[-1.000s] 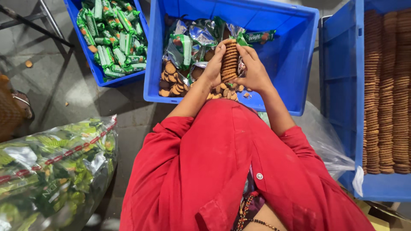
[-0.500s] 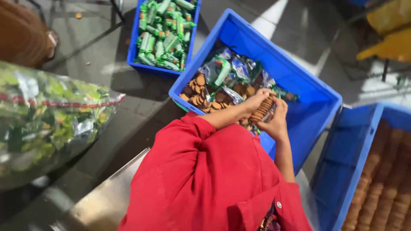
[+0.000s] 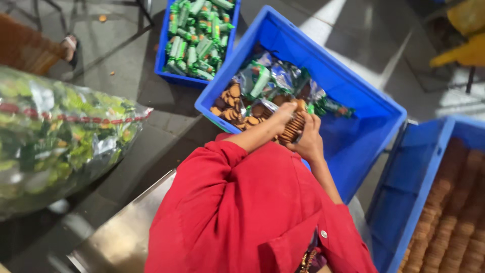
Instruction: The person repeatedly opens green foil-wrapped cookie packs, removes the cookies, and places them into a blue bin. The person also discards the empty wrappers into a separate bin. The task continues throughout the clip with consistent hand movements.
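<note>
Both my hands hold a row of round brown biscuits (image 3: 294,126) over the middle blue crate (image 3: 353,91). My left hand (image 3: 281,112) grips the row's far end. My right hand (image 3: 308,140) cups its near end. Red sleeves cover both my arms. Inside the crate lie loose biscuits (image 3: 233,107) and torn green and silver wrappers (image 3: 268,76). The far half of the crate floor is bare blue.
A smaller blue crate (image 3: 166,50) of green wrapped packs stands further off on the left. A third blue crate (image 3: 419,182) with stacked rows of biscuits is at the right. A big clear bag (image 3: 55,136) of green wrappers lies at the left. A steel surface (image 3: 121,237) is below me.
The view has swung and tilted, so the crates now sit diagonally. My hands have lifted the row of biscuits slightly toward me, still gripping it at both ends.
</note>
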